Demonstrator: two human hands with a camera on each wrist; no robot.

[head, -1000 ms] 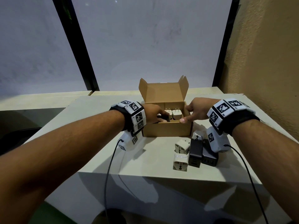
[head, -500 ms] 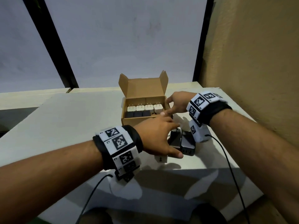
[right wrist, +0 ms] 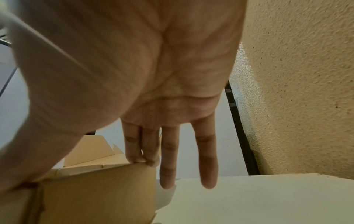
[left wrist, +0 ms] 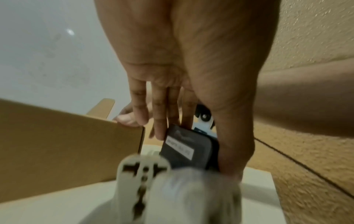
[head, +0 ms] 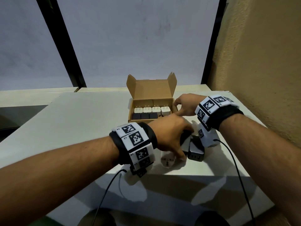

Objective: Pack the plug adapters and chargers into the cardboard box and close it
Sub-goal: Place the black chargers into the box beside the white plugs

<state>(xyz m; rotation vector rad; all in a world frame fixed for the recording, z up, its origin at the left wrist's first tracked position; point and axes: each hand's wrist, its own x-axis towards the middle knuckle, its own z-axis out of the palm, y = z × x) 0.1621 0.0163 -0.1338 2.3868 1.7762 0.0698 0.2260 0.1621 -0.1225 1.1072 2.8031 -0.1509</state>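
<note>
The cardboard box (head: 153, 89) stands open on the table, lid upright. Inside are a row of white chargers (head: 152, 110) and a row of black chargers (head: 144, 115). In front of the box my left hand (head: 182, 141) grips a black charger (left wrist: 184, 150), fingers (left wrist: 159, 121) on one side and thumb on the other. A second dark charger (head: 196, 150) lies against it, and a white plug adapter (head: 167, 161) lies under my palm. My right hand (head: 179, 108) rests on the box's right wall (right wrist: 95, 194), straight fingertips (right wrist: 138, 157) on the rim.
The white table (head: 81, 128) ends close in front of the loose chargers. A rough tan wall (head: 260, 62) runs along the right side. Black cables (head: 236, 168) hang from both wrists over the front edge.
My left hand has left the box, come back to the loose pile and closed round a black charger. My right hand stays at the box's right wall.
</note>
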